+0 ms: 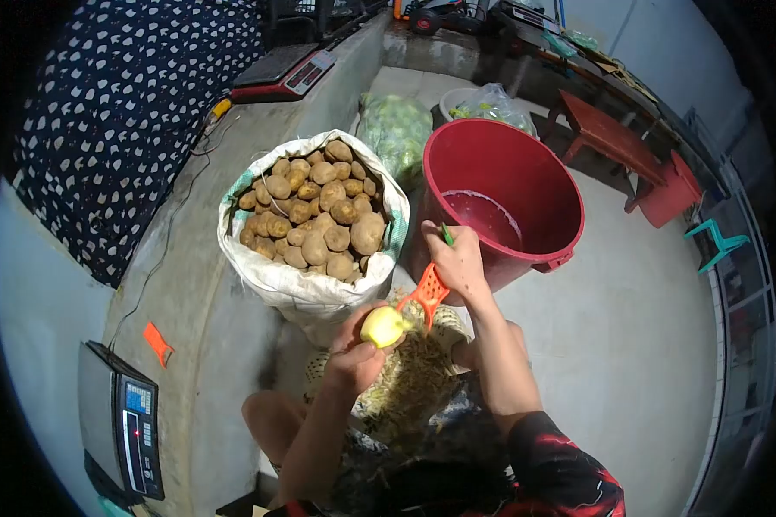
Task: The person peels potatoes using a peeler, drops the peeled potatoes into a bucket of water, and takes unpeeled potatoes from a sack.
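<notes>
My left hand (352, 360) is closed around a peeled, yellow potato (379, 328) low in the middle of the view. My right hand (462, 261) grips an orange peeler (428, 291), its head beside the potato; I cannot tell whether they touch. A small green tip (447, 233), perhaps the handle's end, sticks out above the right fist. Below both hands lies a heap of peelings (405, 379) between my legs. Just ahead stands a white woven sack (289, 283) full of unpeeled brown potatoes (315, 211).
A large red tub (556, 194) stands right of the sack, with whitish residue or liquid inside. Behind are a green-filled bag (395, 129) and a clear plastic bag (494, 107). On the left ledge lie a scale (134, 422), another orange peeler (157, 343) and a red scale (284, 73).
</notes>
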A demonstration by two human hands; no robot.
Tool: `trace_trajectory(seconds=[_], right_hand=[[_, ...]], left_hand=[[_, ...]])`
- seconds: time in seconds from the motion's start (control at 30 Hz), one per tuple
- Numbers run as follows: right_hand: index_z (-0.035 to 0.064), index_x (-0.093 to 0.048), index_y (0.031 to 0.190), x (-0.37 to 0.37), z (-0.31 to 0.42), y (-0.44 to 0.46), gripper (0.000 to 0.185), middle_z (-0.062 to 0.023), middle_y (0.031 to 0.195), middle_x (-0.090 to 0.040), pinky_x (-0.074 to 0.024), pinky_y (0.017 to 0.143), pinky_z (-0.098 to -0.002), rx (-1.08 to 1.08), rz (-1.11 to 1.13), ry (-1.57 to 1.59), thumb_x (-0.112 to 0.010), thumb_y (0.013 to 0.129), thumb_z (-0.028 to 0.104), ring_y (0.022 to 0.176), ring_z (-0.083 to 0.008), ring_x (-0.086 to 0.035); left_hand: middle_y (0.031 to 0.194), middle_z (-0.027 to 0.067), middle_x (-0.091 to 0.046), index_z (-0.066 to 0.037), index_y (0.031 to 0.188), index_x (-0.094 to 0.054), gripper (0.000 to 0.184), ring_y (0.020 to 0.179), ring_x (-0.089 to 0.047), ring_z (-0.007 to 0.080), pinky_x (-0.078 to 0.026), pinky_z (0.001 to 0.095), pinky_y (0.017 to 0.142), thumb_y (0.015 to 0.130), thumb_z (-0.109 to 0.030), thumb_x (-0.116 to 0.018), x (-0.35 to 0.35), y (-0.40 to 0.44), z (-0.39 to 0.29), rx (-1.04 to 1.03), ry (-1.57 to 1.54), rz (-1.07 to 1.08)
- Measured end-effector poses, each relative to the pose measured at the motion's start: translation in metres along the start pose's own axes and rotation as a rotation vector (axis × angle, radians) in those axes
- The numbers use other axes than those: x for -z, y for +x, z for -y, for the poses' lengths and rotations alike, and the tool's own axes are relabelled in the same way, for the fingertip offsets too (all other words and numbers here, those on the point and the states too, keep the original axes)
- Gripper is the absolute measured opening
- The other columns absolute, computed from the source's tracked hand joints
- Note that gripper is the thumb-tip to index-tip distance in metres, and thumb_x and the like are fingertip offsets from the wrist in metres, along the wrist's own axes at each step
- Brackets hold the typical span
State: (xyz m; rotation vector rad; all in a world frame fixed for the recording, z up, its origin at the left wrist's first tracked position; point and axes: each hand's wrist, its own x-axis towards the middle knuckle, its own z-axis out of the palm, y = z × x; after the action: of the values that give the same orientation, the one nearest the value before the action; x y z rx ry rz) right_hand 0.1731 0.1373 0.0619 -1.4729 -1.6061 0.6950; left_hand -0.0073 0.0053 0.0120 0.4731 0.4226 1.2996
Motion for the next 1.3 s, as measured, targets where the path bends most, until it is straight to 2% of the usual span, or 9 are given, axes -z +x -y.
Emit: trace_trajectory(seconds=[0.13,0.33,0.53,0.73,0.93,0.97,1.13,1.2,1.3], right_hand=[[-0.0031,-0.059,0.064,0.004,0.024,-0.017,0.039,-0.0234,0.056,-0.054,-0.0405,0.052,-0.0452,0.363,-0.131,-0.274,-0.057,0.089,0.027,0.054,-0.042,-0.054],[-0.0022,-0.062,0.066,0.004,-0.008,0.003,0.031,-0.0258,0.06,-0.054,-0.0444,0.058,-0.0463,-0.067,0.011,-0.096,-0.061,0.082,0.024,0.058,-0.0415,-0.058],[-0.0016,-0.06,0.064,0.01,0.028,-0.017,0.036,-0.025,0.056,-0.051,-0.0412,0.054,-0.0462,0.418,-0.236,-0.393,-0.059,0.087,0.027,0.055,-0.0401,-0.057],[-0.0017,-0.055,0.059,0.007,0.006,-0.004,0.04,-0.0225,0.051,-0.049,-0.0372,0.05,-0.0431,-0.018,-0.086,0.004,-0.061,0.087,0.026,0.048,-0.0401,-0.048],[-0.0037,-0.055,0.064,0.003,0.011,-0.009,0.028,-0.0242,0.054,-0.049,-0.0346,0.047,-0.0445,0.482,-0.296,-0.267,-0.06,0.08,0.018,0.049,-0.041,-0.051],[-0.0043,-0.054,0.064,0.003,0.005,-0.006,0.027,-0.0243,0.054,-0.05,-0.034,0.047,-0.0444,0.197,-0.158,-0.081,-0.059,0.081,0.016,0.048,-0.0407,-0.05],[-0.0027,-0.056,0.063,0.003,0.003,-0.004,0.035,-0.0197,0.051,-0.048,-0.035,0.051,-0.0438,-0.017,-0.096,0.052,-0.058,0.088,0.021,0.048,-0.0366,-0.049],[0.0013,-0.06,0.062,0.003,0.022,-0.019,0.034,-0.0171,0.053,-0.048,-0.0354,0.057,-0.0433,0.429,-0.244,-0.221,-0.058,0.09,0.022,0.051,-0.0348,-0.048],[0.0051,-0.063,0.065,0.0,0.023,-0.021,0.026,-0.0176,0.058,-0.051,-0.0359,0.061,-0.0433,0.369,-0.319,-0.284,-0.06,0.084,0.022,0.056,-0.0369,-0.049]], left_hand=[[0.119,0.0165,-0.057,0.005,0.131,-0.042,0.068,0.115,-0.054,0.0271,-0.041,0.0396,0.101,0.068,-0.009,-0.064,0.005,0.006,0.011,-0.079,0.227,-0.05],[0.122,0.0142,-0.054,0.002,0.133,-0.041,0.068,0.115,-0.052,0.0262,-0.038,0.0387,0.103,0.071,-0.003,-0.067,0.02,0.005,0.009,0.012,-0.09,0.16],[0.121,0.0147,-0.055,0.003,0.132,-0.042,0.068,0.115,-0.052,0.0267,-0.037,0.0376,0.103,0.07,-0.005,-0.067,0.018,0.008,0.017,-0.104,0.093,0.024],[0.122,0.0141,-0.054,0.004,0.132,-0.042,0.069,0.116,-0.051,0.0268,-0.04,0.0404,0.102,0.069,-0.006,-0.067,0.012,0.004,0.01,0.004,-0.074,0.104],[0.125,0.0151,-0.054,0.005,0.133,-0.043,0.064,0.117,-0.052,0.0267,-0.04,0.0396,0.104,0.076,-0.014,-0.063,0.001,0.004,0.016,-0.09,0.09,-0.056],[0.127,0.0137,-0.054,0.003,0.132,-0.045,0.059,0.118,-0.051,0.0266,-0.04,0.04,0.104,0.079,-0.012,-0.064,0.007,0.004,0.02,-0.094,-0.019,-0.003],[0.13,0.0113,-0.054,-0.001,0.13,-0.05,0.047,0.12,-0.051,0.0265,-0.04,0.0417,0.104,0.086,-0.012,-0.062,0.02,0.008,0.019,-0.048,-0.28,0.038],[0.131,0.0119,-0.055,-0.001,0.13,-0.051,0.045,0.121,-0.051,0.0263,-0.04,0.0422,0.104,0.088,-0.013,-0.061,0.023,0.01,0.024,-0.124,-0.27,-0.11],[0.133,0.0116,-0.054,0.0,0.132,-0.049,0.045,0.123,-0.049,0.0256,-0.037,0.0425,0.107,0.089,-0.009,-0.057,0.012,0.008,0.024,-0.17,-0.207,-0.066]])
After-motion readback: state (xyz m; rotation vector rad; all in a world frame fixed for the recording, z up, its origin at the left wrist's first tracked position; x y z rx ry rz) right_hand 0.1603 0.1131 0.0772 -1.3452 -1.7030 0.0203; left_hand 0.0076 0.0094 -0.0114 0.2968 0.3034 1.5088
